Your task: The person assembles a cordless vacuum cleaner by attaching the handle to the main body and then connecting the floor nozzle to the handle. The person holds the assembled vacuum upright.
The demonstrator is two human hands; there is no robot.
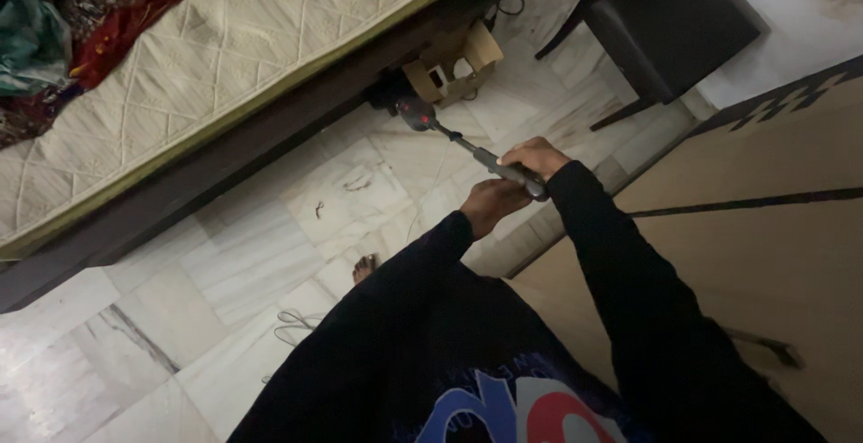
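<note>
Both of my hands grip the grey handle of a long mop or floor-cleaning pole (460,142). My right hand (535,157) is closed around the upper part of the handle. Just below and behind it, my left hand (490,205) is closed on the same handle. The pole slants away to a dark round head with a red spot (416,114), which rests on the white marble floor (243,263) at the edge of the bed frame (225,151). Black sleeves cover both arms. My bare toes (363,268) show on the floor.
A bed with a quilted cream mattress (225,39) and coloured cloths fills the upper left. A cardboard box (454,66) lies by the bed's foot. A dark chair (665,21) stands at upper right. A tan mat (746,227) covers the floor on the right. A thin cable (297,322) trails near my feet.
</note>
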